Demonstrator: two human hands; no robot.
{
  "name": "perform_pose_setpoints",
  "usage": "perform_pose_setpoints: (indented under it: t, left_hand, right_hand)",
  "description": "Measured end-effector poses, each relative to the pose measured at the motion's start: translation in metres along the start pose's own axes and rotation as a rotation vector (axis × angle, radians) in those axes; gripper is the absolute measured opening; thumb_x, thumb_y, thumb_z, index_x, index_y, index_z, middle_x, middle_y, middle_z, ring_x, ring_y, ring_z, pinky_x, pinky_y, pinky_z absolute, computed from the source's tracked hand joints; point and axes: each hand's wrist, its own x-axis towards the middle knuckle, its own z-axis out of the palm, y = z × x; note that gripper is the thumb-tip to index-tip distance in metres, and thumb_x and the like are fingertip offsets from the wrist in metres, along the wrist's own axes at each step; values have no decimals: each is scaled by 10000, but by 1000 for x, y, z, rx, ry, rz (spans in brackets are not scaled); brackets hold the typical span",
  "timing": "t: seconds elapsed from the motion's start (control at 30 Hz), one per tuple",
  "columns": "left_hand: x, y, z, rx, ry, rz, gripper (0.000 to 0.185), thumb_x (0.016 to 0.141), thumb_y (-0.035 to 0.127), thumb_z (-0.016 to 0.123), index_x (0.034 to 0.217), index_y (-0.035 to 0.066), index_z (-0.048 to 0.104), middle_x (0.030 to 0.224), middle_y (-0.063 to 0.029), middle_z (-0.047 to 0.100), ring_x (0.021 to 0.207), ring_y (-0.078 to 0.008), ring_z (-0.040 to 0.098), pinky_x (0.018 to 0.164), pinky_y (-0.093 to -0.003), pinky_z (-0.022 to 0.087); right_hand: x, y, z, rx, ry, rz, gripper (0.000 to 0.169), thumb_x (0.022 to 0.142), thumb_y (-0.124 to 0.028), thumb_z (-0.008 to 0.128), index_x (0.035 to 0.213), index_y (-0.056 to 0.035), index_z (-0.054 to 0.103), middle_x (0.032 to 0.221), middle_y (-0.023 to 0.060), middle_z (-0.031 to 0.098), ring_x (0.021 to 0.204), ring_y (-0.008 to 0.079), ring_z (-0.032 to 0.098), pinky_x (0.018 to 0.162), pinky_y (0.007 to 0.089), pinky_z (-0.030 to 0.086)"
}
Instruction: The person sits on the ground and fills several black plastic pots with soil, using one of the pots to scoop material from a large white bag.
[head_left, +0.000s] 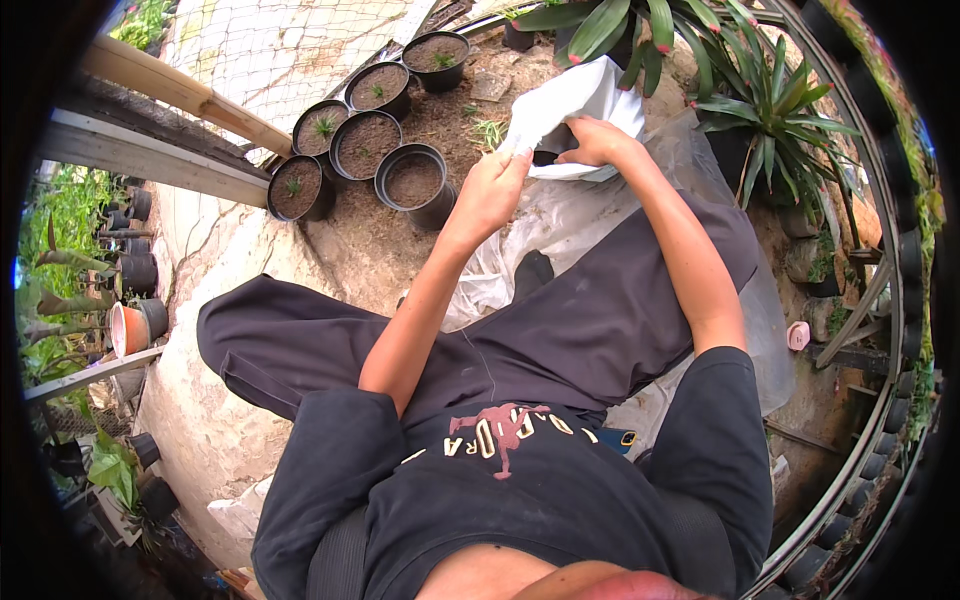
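A white plastic sack (544, 109) stands in front of me with its mouth turned towards me. Its near left edge is pinched in the fingers of my left hand (493, 189). My right hand (598, 142) reaches into the mouth, thumb and fingers spread around something dark (555, 142) inside. That dark thing may be a black pot or soil; the sack hides most of it. To the left of the sack, a black plastic pot (412, 184) filled with soil shows no plant. Several more black pots, such as the pot with a seedling (365, 145), are grouped behind it.
Clear plastic sheeting (585, 210) lies under the sack and my crossed legs. Bromeliad-like plants (776, 124) crowd the right side. Wooden beams (172, 169) and wire netting (262, 67) stand at left. A phone (619, 439) lies by my hip, and a small pink object (799, 335) sits to the right.
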Motion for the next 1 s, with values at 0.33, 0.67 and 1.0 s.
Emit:
perform_pose_setpoints:
  t: [0.33, 0.67, 1.0]
  left_hand:
    - [-27, 30, 12, 297, 5, 206, 377, 1016, 277, 499, 816, -37, 554, 717, -260, 580, 693, -455, 570, 662, -498, 441]
    - [-30, 29, 30, 269, -56, 226, 357, 1036, 262, 488, 869, -46, 558, 629, -164, 458, 584, -245, 414, 599, -401, 409]
    - [-27, 32, 33, 296, -42, 239, 343, 1001, 237, 511, 773, -13, 567, 684, -259, 586, 697, -460, 593, 644, -534, 438]
  right_hand:
    - [35, 25, 42, 78, 286, 0, 513, 805, -287, 761, 1189, 29, 633, 1157, 274, 661, 1040, 403, 675, 887, 462, 546]
    - [103, 60, 103, 11, 528, -628, 376, 818, -297, 709, 1153, -127, 710, 1098, 135, 721, 1030, 332, 681, 894, 432, 542]
    - [61, 25, 65, 272, 785, -614, 371, 853, -307, 694, 1153, -89, 694, 1127, 136, 703, 1020, 317, 677, 882, 417, 536]
